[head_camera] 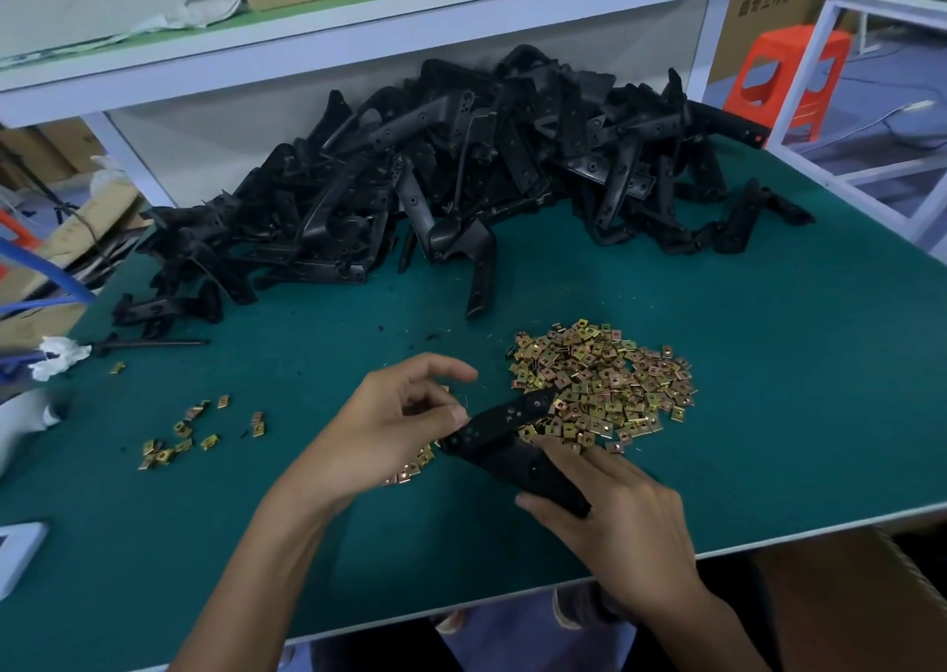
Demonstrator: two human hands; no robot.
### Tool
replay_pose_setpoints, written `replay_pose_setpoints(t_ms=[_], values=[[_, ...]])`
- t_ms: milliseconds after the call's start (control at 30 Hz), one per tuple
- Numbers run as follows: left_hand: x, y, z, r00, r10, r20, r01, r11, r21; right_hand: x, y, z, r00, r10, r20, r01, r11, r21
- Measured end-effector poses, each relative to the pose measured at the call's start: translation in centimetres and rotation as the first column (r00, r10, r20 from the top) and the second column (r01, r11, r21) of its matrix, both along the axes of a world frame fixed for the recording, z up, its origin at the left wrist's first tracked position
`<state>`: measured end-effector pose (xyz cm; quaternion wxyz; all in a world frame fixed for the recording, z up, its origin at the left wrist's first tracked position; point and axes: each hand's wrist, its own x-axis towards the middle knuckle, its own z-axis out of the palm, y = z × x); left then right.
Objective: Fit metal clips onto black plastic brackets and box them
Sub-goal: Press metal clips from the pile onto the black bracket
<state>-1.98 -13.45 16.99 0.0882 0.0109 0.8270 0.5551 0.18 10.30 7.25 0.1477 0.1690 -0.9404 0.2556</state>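
A black plastic bracket [507, 438] lies low over the green table, between my two hands. My right hand [610, 512] grips its near end, thumb under and fingers over. My left hand [394, 415] touches the bracket's far left end with thumb and fingertips, its other fingers loosely curled above. Whether it pinches a clip I cannot tell. A heap of brass-coloured metal clips [604, 384] lies just beyond the bracket. A large pile of black brackets [461, 169] fills the back of the table.
Loose clips [194, 433] are scattered at the left of the green table [307, 543]. A few more clips [410, 469] lie under my left wrist. A cardboard box [866, 599] stands below the table's right front corner. A white shelf [358, 20] overhangs the bracket pile.
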Motion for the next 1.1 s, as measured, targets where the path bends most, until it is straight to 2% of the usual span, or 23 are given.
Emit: replay_pose_setpoints(t_ms=[100, 267, 400, 533, 600, 667, 833, 933, 1100], values=[[-0.4, -0.6, 0.2, 0.997, -0.080, -0.002, 0.080, 0.996, -0.028, 0.0, 0.1, 0.1, 1.000, 0.018, 0.008, -0.018, 1.000, 0.007], [-1.4, -1.1, 1.5, 0.964, -0.243, 0.112, 0.261, 0.946, -0.192, -0.2, 0.1, 0.0, 0.999, 0.038, -0.008, -0.037, 0.999, 0.023], [-1.4, -0.2, 1.9, 0.953, -0.247, 0.177, 0.293, 0.899, -0.325, -0.2, 0.0, -0.3, 0.999, 0.024, -0.027, -0.022, 0.998, 0.059], [0.0, 0.6, 0.6, 0.998, -0.041, 0.039, 0.050, 0.962, -0.267, -0.2, -0.1, 0.1, 1.000, -0.015, 0.025, 0.014, 0.999, 0.033], [0.6, 1.1, -0.4, 0.995, 0.035, -0.095, -0.069, 0.919, -0.389, -0.2, -0.1, 0.1, 0.999, -0.021, 0.029, 0.020, 0.999, 0.029], [0.8, 1.6, -1.3, 0.971, 0.021, -0.238, -0.143, 0.850, -0.507, -0.2, -0.2, -0.1, 0.999, -0.023, 0.027, 0.022, 0.999, 0.042], [1.0, 2.6, -3.0, 0.887, -0.062, -0.458, -0.224, 0.810, -0.542, -0.2, -0.2, -0.4, 0.996, -0.087, -0.015, 0.087, 0.996, 0.017], [0.3, 3.1, -3.6, 0.853, -0.082, -0.516, -0.258, 0.793, -0.552, -0.2, -0.1, -0.4, 0.992, -0.122, -0.022, 0.123, 0.992, 0.005], [-0.4, 3.7, -3.9, 0.847, -0.085, -0.524, -0.257, 0.798, -0.545, -0.1, -0.1, -0.3, 0.984, -0.180, -0.009, 0.180, 0.983, -0.024]])
